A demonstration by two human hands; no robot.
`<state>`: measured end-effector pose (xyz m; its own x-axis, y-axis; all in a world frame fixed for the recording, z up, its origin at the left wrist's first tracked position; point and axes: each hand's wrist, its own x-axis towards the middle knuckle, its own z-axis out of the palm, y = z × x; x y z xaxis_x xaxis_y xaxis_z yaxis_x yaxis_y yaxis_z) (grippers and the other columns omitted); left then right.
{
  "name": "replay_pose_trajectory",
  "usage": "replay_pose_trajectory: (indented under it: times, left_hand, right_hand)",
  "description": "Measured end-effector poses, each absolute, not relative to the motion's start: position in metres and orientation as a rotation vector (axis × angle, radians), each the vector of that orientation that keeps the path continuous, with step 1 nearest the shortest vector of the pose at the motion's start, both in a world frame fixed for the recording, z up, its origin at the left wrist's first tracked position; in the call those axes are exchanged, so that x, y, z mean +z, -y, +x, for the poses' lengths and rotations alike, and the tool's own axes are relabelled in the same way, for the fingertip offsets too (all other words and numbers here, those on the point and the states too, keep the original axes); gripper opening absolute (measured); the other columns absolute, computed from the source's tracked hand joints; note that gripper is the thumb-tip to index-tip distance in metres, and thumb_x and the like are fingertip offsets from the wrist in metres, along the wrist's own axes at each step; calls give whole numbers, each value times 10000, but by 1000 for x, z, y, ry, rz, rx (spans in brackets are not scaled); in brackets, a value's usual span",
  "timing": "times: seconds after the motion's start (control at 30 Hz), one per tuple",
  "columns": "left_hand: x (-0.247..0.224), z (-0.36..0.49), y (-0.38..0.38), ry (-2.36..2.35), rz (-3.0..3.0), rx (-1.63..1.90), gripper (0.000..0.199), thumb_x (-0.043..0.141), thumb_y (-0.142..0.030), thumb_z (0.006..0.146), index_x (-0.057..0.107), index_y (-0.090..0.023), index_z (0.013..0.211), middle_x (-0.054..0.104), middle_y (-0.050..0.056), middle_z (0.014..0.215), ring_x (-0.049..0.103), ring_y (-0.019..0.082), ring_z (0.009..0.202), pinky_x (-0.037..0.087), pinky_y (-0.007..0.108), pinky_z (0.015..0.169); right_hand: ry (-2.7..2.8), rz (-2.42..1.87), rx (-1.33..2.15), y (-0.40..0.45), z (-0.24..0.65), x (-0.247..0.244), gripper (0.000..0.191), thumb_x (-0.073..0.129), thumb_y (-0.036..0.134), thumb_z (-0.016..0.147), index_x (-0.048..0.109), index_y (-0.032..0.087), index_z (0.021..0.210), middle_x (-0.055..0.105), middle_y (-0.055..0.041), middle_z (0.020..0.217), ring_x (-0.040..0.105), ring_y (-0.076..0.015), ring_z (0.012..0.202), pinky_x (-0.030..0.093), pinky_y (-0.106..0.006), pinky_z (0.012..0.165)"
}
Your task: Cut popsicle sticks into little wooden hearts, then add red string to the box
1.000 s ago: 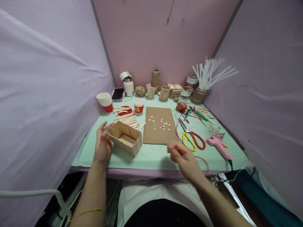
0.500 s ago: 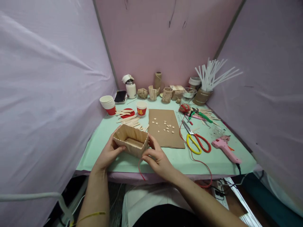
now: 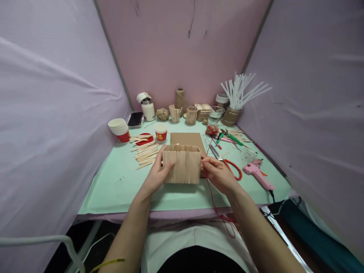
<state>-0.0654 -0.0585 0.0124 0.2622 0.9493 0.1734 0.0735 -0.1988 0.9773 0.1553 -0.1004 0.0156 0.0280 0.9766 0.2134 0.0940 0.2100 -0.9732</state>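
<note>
A box made of wooden craft sticks [image 3: 183,167] is held up over the near part of the table, its long slatted side facing me. My left hand [image 3: 159,174] grips its left end, thumb pressed on the front wall and fingers behind. At the right end, my right hand [image 3: 218,173] is closed in a pinch on a red cord [image 3: 212,195] close to the box's corner. From those fingers the cord hangs over the table edge and bunches up on my lap. The box largely hides a brown cardboard sheet [image 3: 187,139] behind it.
Loose craft sticks [image 3: 145,153] lie left of the box, near a red and white paper cup [image 3: 161,132]. To the right are scissors [image 3: 233,168], green-handled pliers [image 3: 234,137] and a pink glue gun [image 3: 258,176]. Jars, twine and a water bowl [image 3: 216,113] line the back.
The box has turned from tipped, with its inside showing, to its long side facing me, and has moved right. My right hand went right with the cord. The view shifted too.
</note>
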Motion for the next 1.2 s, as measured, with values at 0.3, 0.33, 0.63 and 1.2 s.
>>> replay_pose_trajectory:
  times: [0.3, 0.33, 0.63, 1.2]
  left_hand:
    - [0, -48, 41, -1013, 1432, 1224, 924, 776, -462, 667, 309, -243, 1434, 476, 137, 1378, 484, 307, 1247, 410, 436, 1018]
    - [0, -46, 40, -1006, 1442, 1260, 942, 787, -458, 652, 305, -246, 1432, 473, 136, 1374, 486, 302, 1243, 415, 424, 1013]
    - [-8, -43, 38, -959, 1580, 1377, 1008, 823, -407, 619, 260, -265, 1443, 441, 126, 1380, 409, 287, 1315, 351, 393, 1069]
    - [10, -41, 125, -1163, 1690, 1313, 260, 698, -301, 776, 702, -249, 1031, 695, 50, 1028, 590, 146, 628, 493, 309, 686]
  right_hand:
    - [1265, -1142, 995, 96, 169, 20, 296, 633, 489, 812, 634, 212, 709, 681, -92, 1017, 618, -231, 1000, 471, -400, 853]
    - [1268, -1169, 928, 97, 171, 21, 275, 622, 465, 828, 638, 212, 718, 660, -94, 1101, 599, -229, 1046, 455, -392, 881]
    - [1408, -1319, 728, 115, 161, 29, 236, 534, 363, 891, 578, 195, 731, 508, 28, 604, 470, -124, 575, 372, -237, 552]
    - [1691, -1313, 633, 127, 125, 25, 188, 517, 308, 923, 628, 215, 803, 655, -10, 753, 587, -156, 702, 417, -256, 657]
